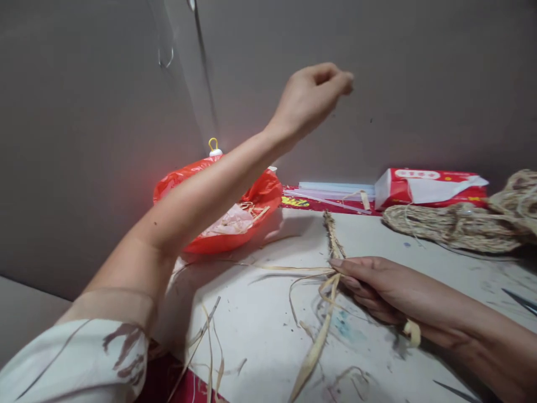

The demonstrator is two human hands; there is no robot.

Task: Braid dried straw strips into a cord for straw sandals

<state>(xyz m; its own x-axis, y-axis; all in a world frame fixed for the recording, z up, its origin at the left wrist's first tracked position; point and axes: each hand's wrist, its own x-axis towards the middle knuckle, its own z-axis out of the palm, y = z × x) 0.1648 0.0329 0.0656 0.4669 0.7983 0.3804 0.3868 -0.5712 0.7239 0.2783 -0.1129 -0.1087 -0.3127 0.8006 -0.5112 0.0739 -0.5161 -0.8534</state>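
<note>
My right hand (373, 280) pinches a short straw braid (331, 232) between thumb and fingers, low over the white tabletop. Below the grip, loose flat straw strands (314, 352) hang toward me, the widest pale and tapering; thinner ones reach out to the left. High in front of the grey wall, my left hand (316, 92) is raised with its fingers closed. Whatever it may hold is too small or hidden to make out. My left forearm crosses in front of a red plastic bag (218, 242) with straw scraps and crumpled pale plastic inside.
Coils of braided straw rope (453, 226) lie at the right, beside a red tissue pack (436, 187). Pale plastic strips (331, 190) rest along the wall. Dark pointed blades (520, 300) show at the right edge. Straw scraps (210, 336) litter the white tabletop (251, 313).
</note>
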